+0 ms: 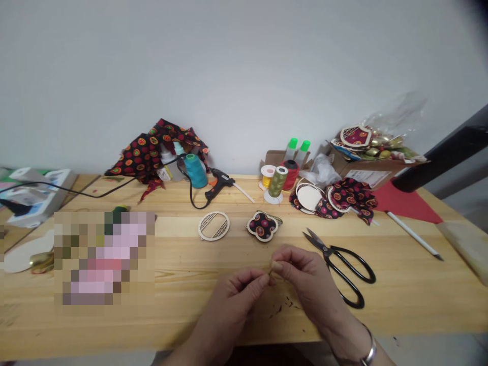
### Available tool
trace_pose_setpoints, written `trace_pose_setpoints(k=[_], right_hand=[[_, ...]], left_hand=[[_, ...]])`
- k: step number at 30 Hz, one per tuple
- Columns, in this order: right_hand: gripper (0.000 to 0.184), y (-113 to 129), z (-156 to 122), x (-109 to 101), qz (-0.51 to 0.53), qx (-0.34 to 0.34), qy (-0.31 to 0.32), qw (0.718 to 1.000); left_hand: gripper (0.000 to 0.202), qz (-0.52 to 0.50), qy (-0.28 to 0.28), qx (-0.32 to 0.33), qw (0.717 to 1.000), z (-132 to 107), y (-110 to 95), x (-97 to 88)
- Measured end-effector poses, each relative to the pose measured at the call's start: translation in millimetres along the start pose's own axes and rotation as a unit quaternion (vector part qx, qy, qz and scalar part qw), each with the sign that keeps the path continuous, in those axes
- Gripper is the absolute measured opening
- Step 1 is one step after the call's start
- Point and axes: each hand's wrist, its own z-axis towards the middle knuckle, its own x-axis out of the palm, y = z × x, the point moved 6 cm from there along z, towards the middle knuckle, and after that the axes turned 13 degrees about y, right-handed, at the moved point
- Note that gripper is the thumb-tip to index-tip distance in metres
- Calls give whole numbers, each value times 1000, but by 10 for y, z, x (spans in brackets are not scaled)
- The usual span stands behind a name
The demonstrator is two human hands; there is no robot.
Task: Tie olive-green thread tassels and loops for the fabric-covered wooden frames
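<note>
My left hand (238,295) and my right hand (305,277) meet over the near middle of the wooden table (400,300), fingertips pinched together on something tiny I cannot make out. Just beyond them lie a fabric-covered clover-shaped piece (263,225) and a round pale lattice disc (214,225). Black scissors (345,267) lie open to the right of my right hand. A silver bangle sits on my right wrist.
Along the wall stand thread spools (277,182), a teal spool (195,171), a glue gun (220,184), glue bottles, patterned cloth (152,150) and a box of fabric-covered pieces (358,137). A white pencil (415,235) and red paper (404,203) lie at right. A blurred patch covers the left.
</note>
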Motion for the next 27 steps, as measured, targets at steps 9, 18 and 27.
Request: trace_pose_setpoints(k=[9,18,27], right_hand=[[12,276,22,-232,15,-67,-55,996],[9,473,-116,-485,6,-135,-134,982],[9,590,-151,-345,-121,-198,-109,967]], left_hand=[[29,53,14,61,997,19,-58,-30],[24,292,-114,162,935,-45,-287,-209],[26,164,-30,86,982,-220,-322,-117]])
